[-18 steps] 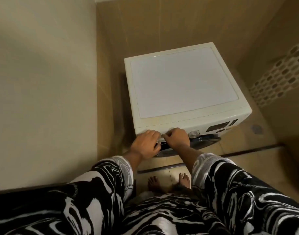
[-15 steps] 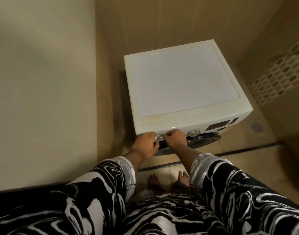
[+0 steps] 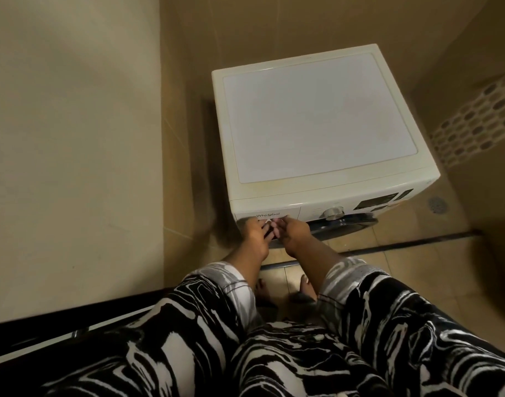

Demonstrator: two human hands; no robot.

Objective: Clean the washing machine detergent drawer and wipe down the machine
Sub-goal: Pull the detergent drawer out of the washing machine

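A white front-loading washing machine point(image 3: 317, 118) stands in a tiled corner, seen from above. Its detergent drawer point(image 3: 288, 213), a white panel with a brand name, sits closed at the left end of the front panel. My left hand point(image 3: 254, 236) and my right hand point(image 3: 295, 233) are side by side just below the drawer front. The fingers of both curl up into its lower edge. Part of the drawer front is hidden behind my fingers.
A silver dial point(image 3: 333, 212) and a dark display point(image 3: 377, 201) lie right of the drawer, with the dark door rim point(image 3: 345, 224) below. A cream wall point(image 3: 73, 138) is close on the left. A floor drain point(image 3: 437, 204) lies at right, and bare feet point(image 3: 305, 290) stand on floor tiles.
Both hands have dropped from the top edge of the front panel to the underside of the drawer front, with fingers now hooked upward. The drawer front is now visible above them.
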